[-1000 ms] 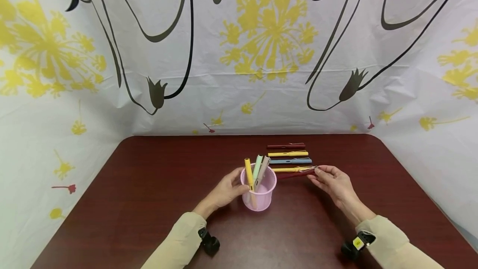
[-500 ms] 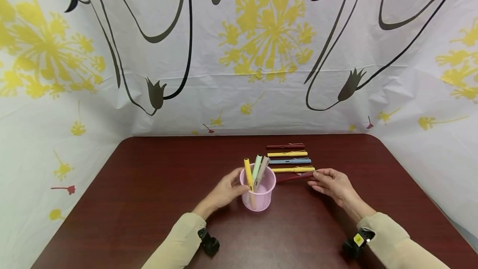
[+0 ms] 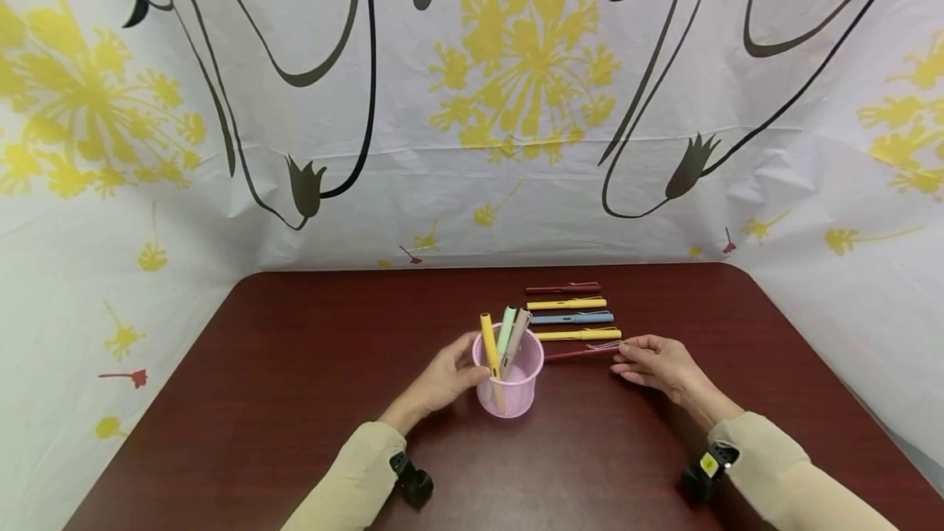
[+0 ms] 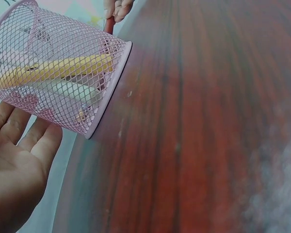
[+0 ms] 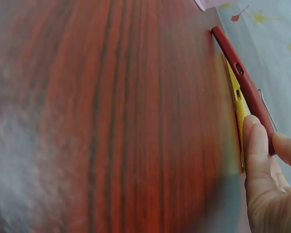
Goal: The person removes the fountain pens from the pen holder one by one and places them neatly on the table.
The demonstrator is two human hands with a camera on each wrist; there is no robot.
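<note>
My left hand (image 3: 441, 379) holds the pink mesh pen cup (image 3: 519, 397) by its left side, thumb at the rim. Standing in the cup are a yellow pen (image 3: 488, 342), a mint green pen (image 3: 506, 330) and a grey pen (image 3: 518, 338). To the right, my right hand (image 3: 659, 367) pinches the clip end of a dark red pen (image 3: 578, 353) between thumb and fingers. In the right wrist view that red pen (image 5: 245, 80) slants away from the fingertips, with a yellow pen (image 5: 237, 97) beside it. The cup partly hides the left ends of the nearer pens.
Beyond the red pen, more pens lie in a row: a yellow one (image 3: 583, 335), a blue one (image 3: 575, 319), another yellow one (image 3: 566, 304) and a dark red one (image 3: 562, 289). All lie on the dark wooden table (image 3: 332, 326). A patterned cloth (image 3: 413, 121) hangs behind it.
My right hand has shifted slightly toward me, drawing the red pen's clip end away from the nearest yellow pen, which it overlapped before. My left hand stays at the cup.
</note>
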